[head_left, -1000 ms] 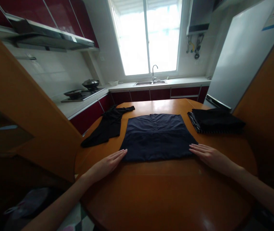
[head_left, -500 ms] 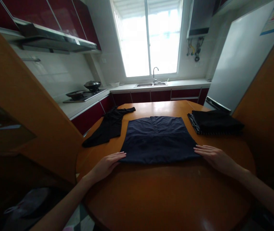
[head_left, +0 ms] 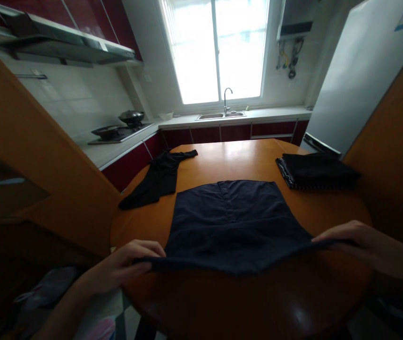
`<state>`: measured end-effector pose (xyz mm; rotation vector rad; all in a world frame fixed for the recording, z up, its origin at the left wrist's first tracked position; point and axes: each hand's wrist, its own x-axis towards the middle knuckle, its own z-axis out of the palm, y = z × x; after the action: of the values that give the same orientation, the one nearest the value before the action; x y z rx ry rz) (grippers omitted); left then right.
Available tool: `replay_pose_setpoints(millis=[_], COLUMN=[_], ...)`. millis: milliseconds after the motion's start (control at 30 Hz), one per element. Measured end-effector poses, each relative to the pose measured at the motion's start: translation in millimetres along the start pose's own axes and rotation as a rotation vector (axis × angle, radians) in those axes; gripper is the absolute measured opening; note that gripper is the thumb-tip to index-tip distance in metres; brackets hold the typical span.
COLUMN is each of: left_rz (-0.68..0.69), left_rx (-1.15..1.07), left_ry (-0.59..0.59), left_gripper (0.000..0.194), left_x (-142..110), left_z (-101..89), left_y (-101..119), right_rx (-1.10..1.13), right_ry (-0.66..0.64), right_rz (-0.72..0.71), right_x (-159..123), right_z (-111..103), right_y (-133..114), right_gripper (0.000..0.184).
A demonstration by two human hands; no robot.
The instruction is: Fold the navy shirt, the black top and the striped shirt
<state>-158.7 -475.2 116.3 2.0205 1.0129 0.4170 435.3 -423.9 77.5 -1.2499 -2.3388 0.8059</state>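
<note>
A navy garment (head_left: 230,217) lies spread on the wooden table (head_left: 230,302), a short placket running in from the middle of its far edge. I cannot tell exactly what kind of garment it is. At the near left corner, my left hand (head_left: 127,264) is closed, pinching the cloth between thumb and fingers. My right hand (head_left: 367,245) has hold of the near right corner in the same way. Between my hands the near edge is raised and sags in the middle, while the far part rests flat on the wood.
To the left on the table lies a crumpled black garment (head_left: 162,177). Folded dark clothes (head_left: 318,171) form a stack at the right. Beyond are a counter with a sink (head_left: 221,115), a stove with pans (head_left: 130,117), and a fridge (head_left: 353,75) at the right.
My hands went from lying flat at the garment's near corners to gripping them. The garment has come toward me, its near edge lifted and stretched wider. The view has tipped slightly downward.
</note>
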Motion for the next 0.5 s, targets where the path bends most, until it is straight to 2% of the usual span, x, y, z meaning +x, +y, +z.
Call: replay_pose_setpoints(millis=[100,167,267,333,500], left_rz=[-0.041,-0.119,-0.255,-0.303,-0.330], left_rx=[-0.103,-0.230,-0.469,-0.593,-0.672], left_ry=[0.125,0.278,0.610,0.744,0.757], left_gripper=[0.044,0.045,0.044,0.041,0.032], left_x=[14.3,30.1,58.9,79.6,133.1], left_z=[-10.5,-16.9,-26.4,-34.9,-62.2], left_y=[-6.5,-17.5,-34.5,-43.0,-72.4], right_rx=[0.104,0.154,0.197,0.205,0.260], right_ry=[-0.074,0.020,0.154,0.234,0.391], right_rz=[0.037,0.065,0.063,0.062,0.142], right_x=[24.9,48.5,89.2,118.4,193.1], right_z=[-18.8,-25.8,-31.6,-35.0,-32.8], right_y=[-12.6,-14.9,-9.2,-0.4,31.6], right_gripper=[0.040,0.045,0.050,0.049,0.041])
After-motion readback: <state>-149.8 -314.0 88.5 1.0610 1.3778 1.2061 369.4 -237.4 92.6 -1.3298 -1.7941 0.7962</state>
